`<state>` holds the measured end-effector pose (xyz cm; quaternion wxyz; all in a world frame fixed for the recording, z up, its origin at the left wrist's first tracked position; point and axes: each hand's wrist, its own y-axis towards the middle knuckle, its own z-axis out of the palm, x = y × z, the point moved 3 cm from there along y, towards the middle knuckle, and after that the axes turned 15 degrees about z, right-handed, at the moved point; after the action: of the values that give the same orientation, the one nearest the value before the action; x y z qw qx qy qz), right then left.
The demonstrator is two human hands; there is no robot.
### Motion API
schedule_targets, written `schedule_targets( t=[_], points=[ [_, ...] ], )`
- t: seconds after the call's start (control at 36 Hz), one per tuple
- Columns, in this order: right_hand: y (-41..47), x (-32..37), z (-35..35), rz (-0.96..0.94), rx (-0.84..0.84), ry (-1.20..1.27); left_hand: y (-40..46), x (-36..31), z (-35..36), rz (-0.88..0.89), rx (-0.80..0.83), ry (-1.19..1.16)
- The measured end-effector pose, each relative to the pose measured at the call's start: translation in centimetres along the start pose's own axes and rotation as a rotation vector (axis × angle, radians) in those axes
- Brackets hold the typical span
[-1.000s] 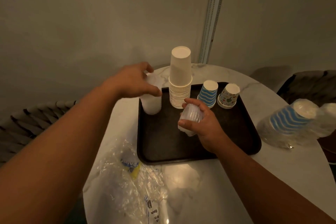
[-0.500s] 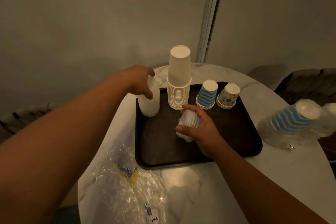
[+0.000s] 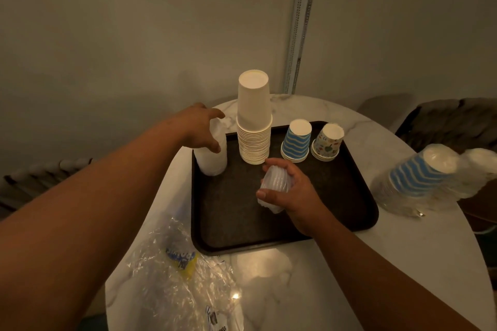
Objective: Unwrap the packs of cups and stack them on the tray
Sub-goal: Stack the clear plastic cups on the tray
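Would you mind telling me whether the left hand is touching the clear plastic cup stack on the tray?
Touching. The head view shows the left hand draped over the top of the clear cup stack, fingers wrapped down its side.

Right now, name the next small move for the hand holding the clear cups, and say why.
Probably carry the small clear plastic cup stack in the right hand over to the white translucent cup stack that the left hand steadies on the dark tray, and nest it on top.

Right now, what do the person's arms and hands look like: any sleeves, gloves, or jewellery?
Both forearms are bare as far up as the frame shows, with no sleeve edge in view. The left hand and the right hand are ungloved. No watch, bracelet or ring is visible on either, though the dim light hides fine detail.
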<state>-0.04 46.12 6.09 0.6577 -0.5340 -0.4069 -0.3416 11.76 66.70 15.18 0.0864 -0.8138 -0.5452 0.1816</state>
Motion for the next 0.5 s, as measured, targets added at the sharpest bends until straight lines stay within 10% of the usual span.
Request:
schedule_targets(
  t=[0.5],
  points=[
    [-0.37,0.09,-0.24,0.000,-0.004,-0.028,0.53,0.11,0.14,-0.031,0.008,-0.034]
  ],
)
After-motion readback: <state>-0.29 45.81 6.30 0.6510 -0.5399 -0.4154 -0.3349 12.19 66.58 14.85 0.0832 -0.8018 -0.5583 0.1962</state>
